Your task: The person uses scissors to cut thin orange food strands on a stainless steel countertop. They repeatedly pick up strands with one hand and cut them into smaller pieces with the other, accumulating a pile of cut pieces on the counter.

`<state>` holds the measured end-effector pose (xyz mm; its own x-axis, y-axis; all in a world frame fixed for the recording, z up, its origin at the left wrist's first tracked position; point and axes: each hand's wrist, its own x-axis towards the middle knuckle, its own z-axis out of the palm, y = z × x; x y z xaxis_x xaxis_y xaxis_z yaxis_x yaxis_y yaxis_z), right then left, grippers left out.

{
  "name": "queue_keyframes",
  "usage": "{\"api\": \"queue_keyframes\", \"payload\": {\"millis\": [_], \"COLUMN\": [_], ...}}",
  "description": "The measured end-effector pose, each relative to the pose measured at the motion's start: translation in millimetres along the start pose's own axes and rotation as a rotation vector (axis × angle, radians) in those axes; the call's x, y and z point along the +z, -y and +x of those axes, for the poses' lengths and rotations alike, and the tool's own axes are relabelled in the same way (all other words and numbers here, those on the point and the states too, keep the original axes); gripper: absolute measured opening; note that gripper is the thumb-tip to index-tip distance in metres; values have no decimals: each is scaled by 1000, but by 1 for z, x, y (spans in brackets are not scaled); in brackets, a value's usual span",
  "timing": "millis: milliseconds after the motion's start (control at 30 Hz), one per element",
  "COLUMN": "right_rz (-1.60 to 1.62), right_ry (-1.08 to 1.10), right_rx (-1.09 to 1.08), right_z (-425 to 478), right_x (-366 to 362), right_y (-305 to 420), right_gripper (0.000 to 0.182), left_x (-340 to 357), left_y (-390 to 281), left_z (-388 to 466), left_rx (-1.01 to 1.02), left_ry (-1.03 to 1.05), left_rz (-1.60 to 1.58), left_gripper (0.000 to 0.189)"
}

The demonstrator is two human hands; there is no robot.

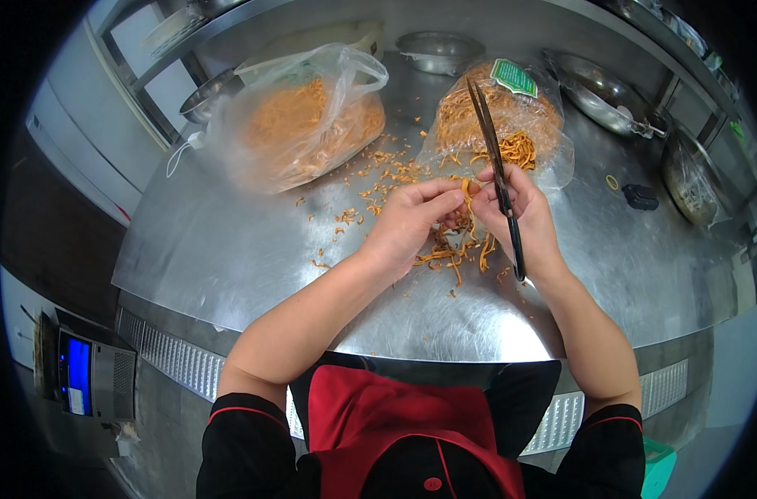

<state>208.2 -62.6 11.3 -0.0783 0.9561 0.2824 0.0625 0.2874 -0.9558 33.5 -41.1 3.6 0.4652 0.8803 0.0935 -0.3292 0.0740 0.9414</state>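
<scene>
My left hand [425, 209] pinches thin orange strands [468, 190], which look like dried mushrooms, between thumb and fingers. Close beside it, my right hand [521, 215] touches the strands with its fingertips and holds long dark scissors [500, 162], their blades pointing away from me. More strands [444, 252] lie on the steel table under my hands, with small trimmed bits [385, 181] scattered to the left. Beyond my right hand lies an open clear bag [456, 118] of the strands with a green label. A bigger clear plastic bag [328, 137] holding orange pieces stands at the back left.
A metal bowl [439, 50] stands at the back. Metal pans [603, 100] and a bowl with plastic wrap [697, 181] line the right side. A small black object [640, 196] and a yellow ring [612, 182] lie nearer. Another metal bowl [207, 96] is at the left.
</scene>
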Motion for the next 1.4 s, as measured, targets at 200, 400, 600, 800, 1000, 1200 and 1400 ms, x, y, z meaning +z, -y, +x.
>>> {"api": "queue_keyframes", "payload": {"millis": [200,400,600,800,1000,1200,1400], "right_rz": [-50,-86,-51,-40,-50,-39,-34], "right_ry": [-23,-30,-9,-6,-1,25,37], "right_rx": [-32,-29,12,0,-12,25,47], "right_z": [-2,-2,0,-1,0,1,2], "right_x": [1,1,-2,-1,-1,-4,-4], "right_y": [-1,-1,-2,2,2,3,3], "right_gripper": [31,29,30,30,31,29,27], "left_x": [5,3,3,-1,-2,1,-2], "left_y": [3,3,1,4,6,0,4], "left_z": [1,1,2,4,3,1,4], "left_rx": [78,78,106,141,184,152,149], "left_ry": [-33,-44,-29,-24,-8,-6,10], "left_rz": [140,236,316,374,473,434,444], "left_gripper": [20,16,16,14,14,12,12]}}
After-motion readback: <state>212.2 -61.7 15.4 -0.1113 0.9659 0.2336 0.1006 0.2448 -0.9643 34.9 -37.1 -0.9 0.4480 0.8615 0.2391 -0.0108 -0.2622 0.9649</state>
